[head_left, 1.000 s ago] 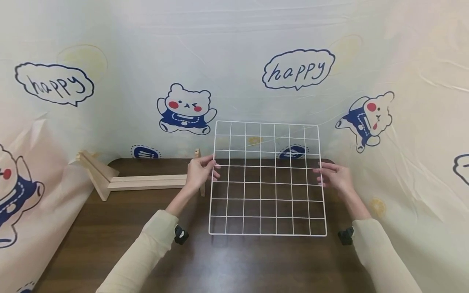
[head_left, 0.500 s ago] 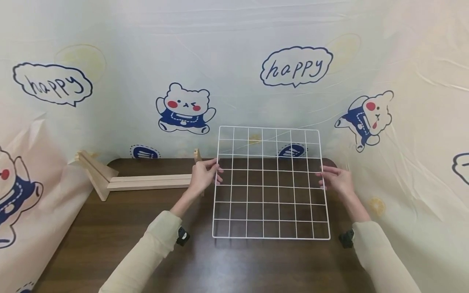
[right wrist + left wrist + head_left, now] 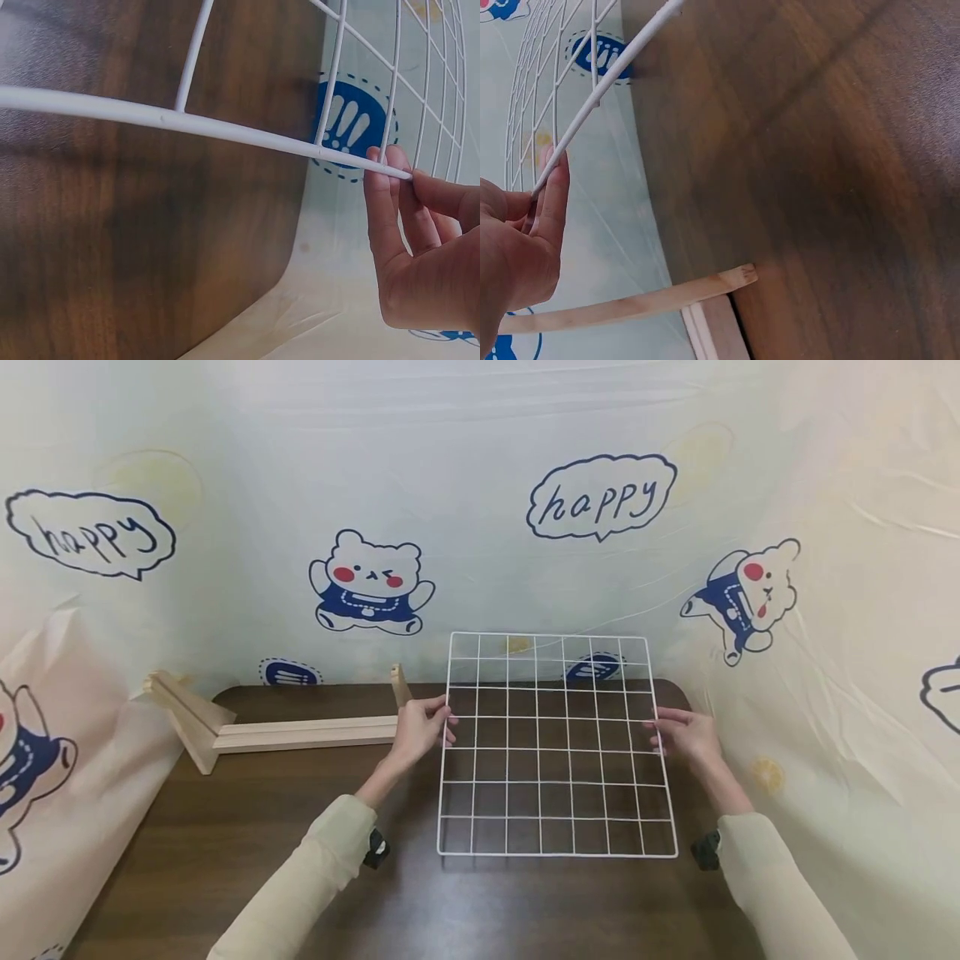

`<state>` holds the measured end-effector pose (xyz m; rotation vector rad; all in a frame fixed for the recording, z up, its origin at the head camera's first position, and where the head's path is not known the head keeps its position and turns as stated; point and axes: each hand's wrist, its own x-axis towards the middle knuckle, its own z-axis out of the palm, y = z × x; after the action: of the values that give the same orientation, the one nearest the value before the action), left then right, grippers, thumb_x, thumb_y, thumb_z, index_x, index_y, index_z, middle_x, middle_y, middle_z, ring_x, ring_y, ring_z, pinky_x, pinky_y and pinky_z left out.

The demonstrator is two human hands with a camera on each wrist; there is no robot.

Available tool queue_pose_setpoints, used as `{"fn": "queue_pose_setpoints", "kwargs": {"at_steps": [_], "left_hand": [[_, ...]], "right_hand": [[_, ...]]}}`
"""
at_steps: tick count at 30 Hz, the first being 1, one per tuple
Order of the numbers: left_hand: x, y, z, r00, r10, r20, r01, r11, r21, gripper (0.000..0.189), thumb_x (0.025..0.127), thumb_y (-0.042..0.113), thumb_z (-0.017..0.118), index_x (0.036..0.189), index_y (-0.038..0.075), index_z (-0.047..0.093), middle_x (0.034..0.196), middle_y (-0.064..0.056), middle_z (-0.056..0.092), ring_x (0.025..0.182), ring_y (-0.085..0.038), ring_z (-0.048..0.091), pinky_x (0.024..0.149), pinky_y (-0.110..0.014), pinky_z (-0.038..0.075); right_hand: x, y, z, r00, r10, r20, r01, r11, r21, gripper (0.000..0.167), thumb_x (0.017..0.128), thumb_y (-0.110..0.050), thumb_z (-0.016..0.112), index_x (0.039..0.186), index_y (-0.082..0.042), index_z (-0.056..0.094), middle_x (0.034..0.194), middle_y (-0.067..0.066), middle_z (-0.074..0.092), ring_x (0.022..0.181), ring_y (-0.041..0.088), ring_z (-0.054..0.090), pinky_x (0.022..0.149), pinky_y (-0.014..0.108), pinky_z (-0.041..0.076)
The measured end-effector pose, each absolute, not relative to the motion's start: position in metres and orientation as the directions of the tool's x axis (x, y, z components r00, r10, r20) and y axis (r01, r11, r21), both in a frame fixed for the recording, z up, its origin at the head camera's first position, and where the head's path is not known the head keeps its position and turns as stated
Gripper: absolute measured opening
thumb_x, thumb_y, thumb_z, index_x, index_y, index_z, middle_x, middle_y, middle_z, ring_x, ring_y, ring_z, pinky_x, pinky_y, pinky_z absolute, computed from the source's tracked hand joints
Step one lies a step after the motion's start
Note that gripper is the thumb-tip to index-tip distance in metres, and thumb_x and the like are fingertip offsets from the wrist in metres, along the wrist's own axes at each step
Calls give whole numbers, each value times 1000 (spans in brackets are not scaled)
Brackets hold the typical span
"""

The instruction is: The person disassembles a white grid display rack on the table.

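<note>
Holding a white wire grid panel upright over the dark wooden desk — person has one hand on each side edge. Left hand grips the left edge about mid-height; fingers curl round the outer wire, thumb on the near side per the left wrist view. Right hand does the same on the right edge — fingers lie pressed together along the frame wire, pinching it against the thumb. Panel stands near vertical, slightly tilted, bottom edge close to the desk surface; cannot tell whether it touches. Its top rows overlap the printed backdrop sheet, the lower rows sit against the desk.

Wooden rail stand lies on the desk to the left of the panel, its right end just behind the left hand, apart from the grid. Backdrop carries cartoon bears and "happy" speech bubbles. Cream sleeves cover both forearms, with a small black device at each wrist.
</note>
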<state>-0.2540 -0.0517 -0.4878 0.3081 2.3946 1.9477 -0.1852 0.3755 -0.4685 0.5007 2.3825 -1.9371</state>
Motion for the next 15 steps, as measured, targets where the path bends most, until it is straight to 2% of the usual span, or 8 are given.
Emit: {"fn": "queue_pose_setpoints", "kwargs": {"at_steps": [4, 7, 13, 15], "left_hand": [[-254, -52, -497, -979, 181, 93, 129, 203, 971, 34, 96, -2, 55, 128, -14, 53, 85, -29, 67, 56, -36, 66, 47, -35, 59], [-253, -53, -502, -979, 185, 90, 127, 197, 972, 34, 96, -3, 54, 128, -15, 52, 86, -31, 67, 55, -35, 66, 47, -36, 59], [-254, -51, -510, -982, 177, 71, 107, 202, 974, 34, 96, -2, 55, 128, -14, 52, 85, -30, 67, 51, -29, 66, 46, -35, 59], [-255, -51, -512, -983, 170, 73, 107, 200, 974, 34, 96, -3, 55, 128, -14, 52, 83, -29, 67, 50, -28, 66, 45, -35, 58]], "right_hand": [[-186, 376, -473, -940, 242, -240, 289, 189, -939, 42, 98, -3, 54, 136, 12, 44, 83, -1, 73, 64, 16, 68, 56, 30, 60], [-187, 377, -477, -936, 248, -250, 302, 201, -932, 43, 98, -4, 55, 136, 11, 45, 82, -3, 72, 65, 17, 69, 59, 32, 61], [-186, 377, -483, -932, 255, -256, 314, 222, -923, 43, 98, -6, 55, 136, 11, 45, 100, 16, 71, 67, 19, 69, 65, 36, 62], [-185, 377, -483, -931, 254, -262, 319, 217, -923, 43, 98, -6, 55, 136, 11, 45, 102, 17, 71, 67, 19, 69, 65, 36, 62]]}}
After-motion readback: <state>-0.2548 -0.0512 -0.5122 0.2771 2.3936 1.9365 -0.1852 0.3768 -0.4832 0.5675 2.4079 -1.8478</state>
